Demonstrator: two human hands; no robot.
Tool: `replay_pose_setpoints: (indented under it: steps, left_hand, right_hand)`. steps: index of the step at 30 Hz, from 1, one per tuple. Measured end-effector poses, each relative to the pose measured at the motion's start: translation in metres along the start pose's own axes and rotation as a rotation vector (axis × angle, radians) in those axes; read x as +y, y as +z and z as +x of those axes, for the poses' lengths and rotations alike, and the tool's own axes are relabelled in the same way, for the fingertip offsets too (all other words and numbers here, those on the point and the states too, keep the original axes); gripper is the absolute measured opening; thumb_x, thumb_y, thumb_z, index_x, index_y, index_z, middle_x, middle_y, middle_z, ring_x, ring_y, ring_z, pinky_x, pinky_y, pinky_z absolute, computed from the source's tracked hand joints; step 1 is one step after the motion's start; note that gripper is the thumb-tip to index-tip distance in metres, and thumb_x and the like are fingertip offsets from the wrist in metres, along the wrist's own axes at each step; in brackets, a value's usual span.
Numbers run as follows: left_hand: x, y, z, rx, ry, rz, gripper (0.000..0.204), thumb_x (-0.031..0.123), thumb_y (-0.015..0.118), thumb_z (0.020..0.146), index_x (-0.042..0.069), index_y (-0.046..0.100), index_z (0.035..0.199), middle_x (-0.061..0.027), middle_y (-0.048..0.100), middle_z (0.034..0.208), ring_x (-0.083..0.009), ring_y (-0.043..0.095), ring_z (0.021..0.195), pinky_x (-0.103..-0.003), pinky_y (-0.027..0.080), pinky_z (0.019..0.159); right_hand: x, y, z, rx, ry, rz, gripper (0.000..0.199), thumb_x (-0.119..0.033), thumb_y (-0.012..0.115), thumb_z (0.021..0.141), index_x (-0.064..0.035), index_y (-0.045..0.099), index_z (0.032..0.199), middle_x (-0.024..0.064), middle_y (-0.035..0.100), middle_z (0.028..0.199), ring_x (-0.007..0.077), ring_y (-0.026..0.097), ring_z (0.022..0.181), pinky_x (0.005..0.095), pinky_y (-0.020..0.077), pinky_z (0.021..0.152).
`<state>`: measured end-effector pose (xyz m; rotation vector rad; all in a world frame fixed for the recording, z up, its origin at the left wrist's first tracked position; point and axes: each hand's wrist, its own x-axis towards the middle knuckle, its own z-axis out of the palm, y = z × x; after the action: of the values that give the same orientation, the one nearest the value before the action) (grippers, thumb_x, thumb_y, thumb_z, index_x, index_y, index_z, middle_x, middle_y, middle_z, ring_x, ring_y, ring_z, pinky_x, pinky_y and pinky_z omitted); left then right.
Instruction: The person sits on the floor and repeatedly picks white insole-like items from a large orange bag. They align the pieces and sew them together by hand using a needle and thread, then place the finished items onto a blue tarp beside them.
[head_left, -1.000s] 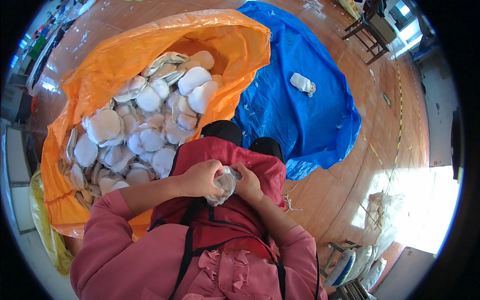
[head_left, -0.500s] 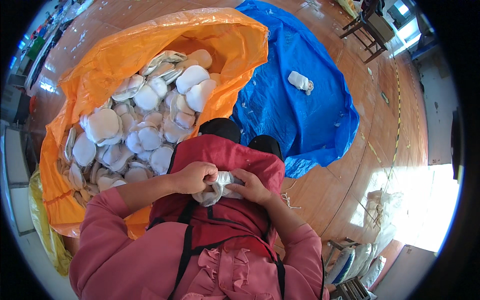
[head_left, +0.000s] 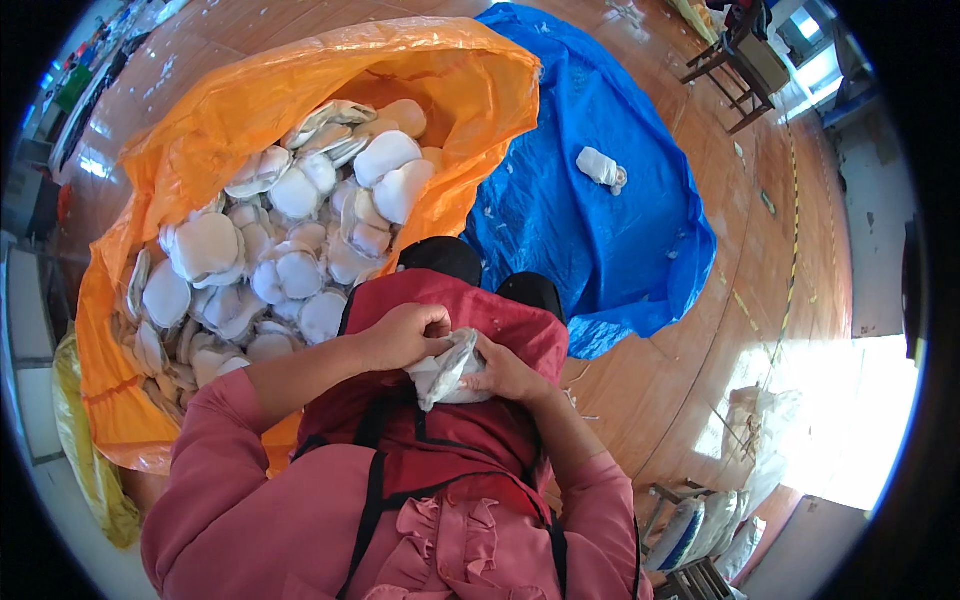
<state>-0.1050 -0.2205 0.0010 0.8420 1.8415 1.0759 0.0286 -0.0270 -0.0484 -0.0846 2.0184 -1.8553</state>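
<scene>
A small bundle of white cloth pads (head_left: pixel 448 375) rests over my lap on the dark red apron (head_left: pixel 400 300). My right hand (head_left: pixel 507 372) is closed around its right side, thumb in front. On the upper left side, my left hand (head_left: pixel 408 336) is curled with its fingertips pinched at the bundle's edge; those fingertips are partly hidden. To the left, an orange woven bag (head_left: pixel 330 60) gapes with a heap of loose round white pads (head_left: pixel 205 250) inside. A rolled white bundle (head_left: pixel 600 168) lies on the blue sheet or bag (head_left: pixel 630 260) beyond my knees.
A yellow bag (head_left: pixel 85 450) lies left of the orange one. At the far right is a wooden chair (head_left: pixel 745 70). Stuffed white sacks (head_left: pixel 700 530) and crates (head_left: pixel 705 578) stand at the lower right, near a bright sunlit patch of the tiled floor (head_left: pixel 830 400).
The bundle has been turned, with a folded edge now raised between my hands. My left hand has shifted slightly up and right; the right hand still holds on.
</scene>
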Motion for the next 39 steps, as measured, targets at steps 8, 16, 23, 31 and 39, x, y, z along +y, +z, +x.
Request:
replay_pose_setpoints:
  steps: [8, 16, 23, 31, 39]
  left_hand:
    - [0.005, 0.001, 0.021, 0.001, -0.301, -0.162, 0.016, 0.018, 0.073, 0.086, 0.004, 0.065, 0.089, -0.0009, 0.064, 0.079, -0.0096, 0.058, 0.074, -0.029, 0.048, 0.065]
    - [0.000, 0.001, 0.013, -0.010, -0.550, -0.786, 0.025, 0.026, 0.059, 0.097, 0.002, 0.065, 0.104, -0.0066, 0.066, 0.100, -0.0160, 0.064, 0.091, -0.033, 0.054, 0.082]
    - [-0.011, -0.005, 0.001, -0.122, -0.523, -0.996, 0.021, 0.018, 0.058, 0.098, 0.001, 0.064, 0.108, -0.0069, 0.066, 0.107, -0.0174, 0.063, 0.102, -0.033, 0.052, 0.092]
    - [-0.005, 0.003, 0.007, -0.164, -0.568, -0.839, 0.027, 0.014, 0.062, 0.095, 0.000, 0.060, 0.118, -0.0065, 0.064, 0.111, -0.0176, 0.062, 0.102, -0.034, 0.052, 0.093]
    - [-0.004, 0.006, 0.008, -0.233, -0.353, -0.611, 0.039, 0.009, 0.074, 0.085, -0.002, 0.060, 0.119, -0.0063, 0.063, 0.107, -0.0148, 0.060, 0.098, -0.030, 0.050, 0.087]
  right_hand:
    - [0.008, 0.014, 0.009, 0.211, -0.067, 0.224, 0.074, -0.025, 0.088, 0.070, -0.0035, 0.049, 0.128, 0.0073, 0.061, 0.115, 0.0175, 0.057, 0.109, 0.0337, 0.0449, 0.097]
    - [0.041, 0.019, -0.002, 0.278, -0.138, 0.525, 0.061, -0.013, 0.083, 0.076, -0.0027, 0.051, 0.128, 0.0040, 0.064, 0.114, 0.0137, 0.060, 0.105, 0.0306, 0.0481, 0.093]
    - [0.062, 0.030, -0.004, 0.318, -0.130, 0.714, 0.056, -0.012, 0.078, 0.082, -0.0018, 0.051, 0.129, 0.0053, 0.065, 0.118, 0.0165, 0.062, 0.106, 0.0326, 0.0495, 0.094]
    - [0.059, 0.033, -0.001, 0.403, -0.068, 0.507, 0.045, 0.001, 0.069, 0.083, -0.0029, 0.053, 0.125, 0.0044, 0.065, 0.113, 0.0161, 0.062, 0.104, 0.0318, 0.0492, 0.093]
    - [0.051, 0.029, -0.002, 0.486, -0.265, -0.101, 0.044, -0.001, 0.074, 0.079, -0.0042, 0.056, 0.119, 0.0050, 0.065, 0.107, 0.0150, 0.063, 0.098, 0.0294, 0.0499, 0.087]
